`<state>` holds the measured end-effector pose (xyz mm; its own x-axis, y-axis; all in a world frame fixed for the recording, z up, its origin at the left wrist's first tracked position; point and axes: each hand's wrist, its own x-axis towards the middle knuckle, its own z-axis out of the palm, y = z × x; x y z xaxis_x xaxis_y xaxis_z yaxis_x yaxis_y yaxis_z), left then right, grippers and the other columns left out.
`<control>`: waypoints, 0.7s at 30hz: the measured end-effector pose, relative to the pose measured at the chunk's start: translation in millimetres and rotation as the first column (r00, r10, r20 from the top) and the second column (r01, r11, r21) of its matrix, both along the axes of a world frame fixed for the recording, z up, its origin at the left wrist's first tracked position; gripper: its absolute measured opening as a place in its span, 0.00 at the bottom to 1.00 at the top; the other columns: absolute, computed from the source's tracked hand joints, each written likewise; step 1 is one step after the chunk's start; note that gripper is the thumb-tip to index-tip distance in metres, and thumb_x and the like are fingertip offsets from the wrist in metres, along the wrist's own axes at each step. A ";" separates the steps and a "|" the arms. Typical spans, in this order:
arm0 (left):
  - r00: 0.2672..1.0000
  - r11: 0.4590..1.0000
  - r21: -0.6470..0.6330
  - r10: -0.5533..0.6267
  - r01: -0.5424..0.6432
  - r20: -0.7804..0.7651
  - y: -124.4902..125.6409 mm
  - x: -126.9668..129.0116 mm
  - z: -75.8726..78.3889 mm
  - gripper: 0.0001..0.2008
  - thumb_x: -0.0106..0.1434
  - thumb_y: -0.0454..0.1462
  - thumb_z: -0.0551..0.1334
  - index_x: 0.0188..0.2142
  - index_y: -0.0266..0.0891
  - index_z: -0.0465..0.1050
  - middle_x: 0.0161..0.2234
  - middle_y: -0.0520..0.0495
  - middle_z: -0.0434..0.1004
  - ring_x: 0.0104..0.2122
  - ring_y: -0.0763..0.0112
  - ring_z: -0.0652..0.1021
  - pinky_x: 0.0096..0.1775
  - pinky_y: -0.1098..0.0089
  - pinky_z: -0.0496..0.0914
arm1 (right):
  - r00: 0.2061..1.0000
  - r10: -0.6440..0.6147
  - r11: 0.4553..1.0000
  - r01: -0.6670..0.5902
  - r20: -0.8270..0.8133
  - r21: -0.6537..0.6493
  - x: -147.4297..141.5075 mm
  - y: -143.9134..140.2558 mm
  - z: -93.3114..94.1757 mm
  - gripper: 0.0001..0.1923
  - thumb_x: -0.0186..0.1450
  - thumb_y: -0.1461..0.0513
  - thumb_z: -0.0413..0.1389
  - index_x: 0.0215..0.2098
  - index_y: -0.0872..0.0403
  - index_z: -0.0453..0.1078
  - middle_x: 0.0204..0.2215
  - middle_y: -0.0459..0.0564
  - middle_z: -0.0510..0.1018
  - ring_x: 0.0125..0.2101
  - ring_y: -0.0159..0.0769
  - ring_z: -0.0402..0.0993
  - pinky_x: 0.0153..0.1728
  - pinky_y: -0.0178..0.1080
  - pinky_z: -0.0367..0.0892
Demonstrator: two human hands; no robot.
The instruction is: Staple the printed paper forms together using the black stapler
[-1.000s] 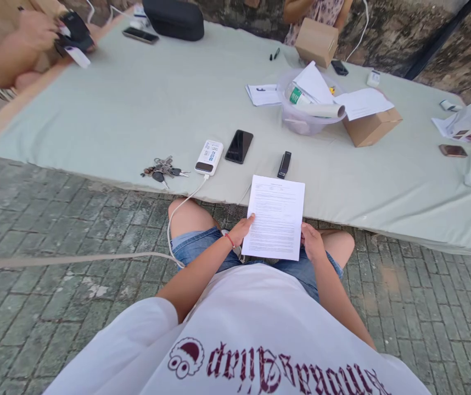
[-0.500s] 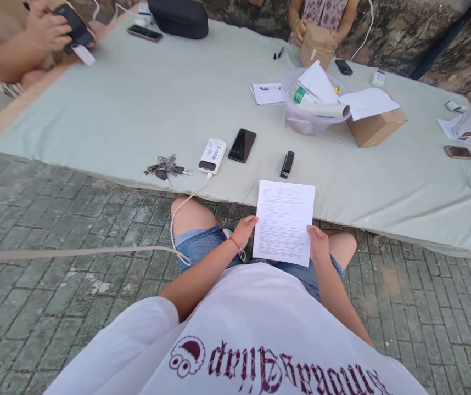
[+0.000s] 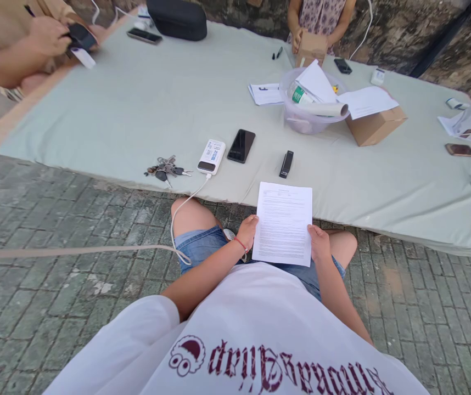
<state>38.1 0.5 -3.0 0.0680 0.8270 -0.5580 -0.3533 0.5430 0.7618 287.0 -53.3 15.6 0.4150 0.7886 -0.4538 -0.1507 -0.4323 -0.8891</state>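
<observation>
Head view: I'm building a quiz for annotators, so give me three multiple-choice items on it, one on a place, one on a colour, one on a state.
1. Where does the power bank lie?
A. between the keys and the black phone
B. inside the plastic tub
C. on the paving

2. What colour is the mat?
A. red
B. pale grey-green
C. black

3. How is the printed sheet held?
A. by the left hand and the right hand, one at each side edge
B. rolled in one hand
C. flat on the mat, untouched

Answers: 1 A, it sits between them on the mat; 2 B, the cloth is pale grey-green; 3 A, a hand grips each side.
</observation>
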 end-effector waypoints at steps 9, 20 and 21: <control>0.995 0.992 0.127 0.002 0.011 -0.102 8.5 11.6 5.9 0.12 0.65 0.45 0.62 0.32 0.40 0.71 0.31 0.51 0.75 0.34 0.69 0.74 0.41 0.69 0.69 | 0.999 0.022 0.999 -0.023 0.031 0.039 5.5 7.7 12.5 0.19 0.56 0.45 0.66 0.34 0.51 0.77 0.33 0.49 0.83 0.35 0.44 0.78 0.37 0.42 0.74; 0.991 0.990 0.128 0.077 -0.063 -0.107 32.7 24.6 13.9 0.10 0.66 0.42 0.62 0.30 0.40 0.71 0.30 0.50 0.76 0.34 0.68 0.75 0.43 0.68 0.69 | 0.999 0.052 0.998 -0.052 -0.006 0.019 15.3 46.7 21.2 0.18 0.57 0.49 0.66 0.39 0.51 0.78 0.38 0.51 0.85 0.40 0.48 0.80 0.39 0.46 0.76; 0.991 0.991 0.120 0.078 -0.065 -0.110 36.1 26.0 14.0 0.10 0.66 0.41 0.61 0.30 0.39 0.71 0.29 0.50 0.76 0.33 0.68 0.75 0.42 0.68 0.69 | 0.999 0.049 0.999 -0.049 0.001 0.013 15.8 48.9 21.7 0.18 0.56 0.49 0.66 0.39 0.51 0.78 0.38 0.51 0.85 0.40 0.48 0.80 0.39 0.46 0.77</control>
<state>64.1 36.6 10.9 -0.0523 0.8870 -0.4588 -0.2952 0.4252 0.8556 302.8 -4.5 37.3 0.3762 0.8138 -0.4429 -0.1292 -0.4273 -0.8948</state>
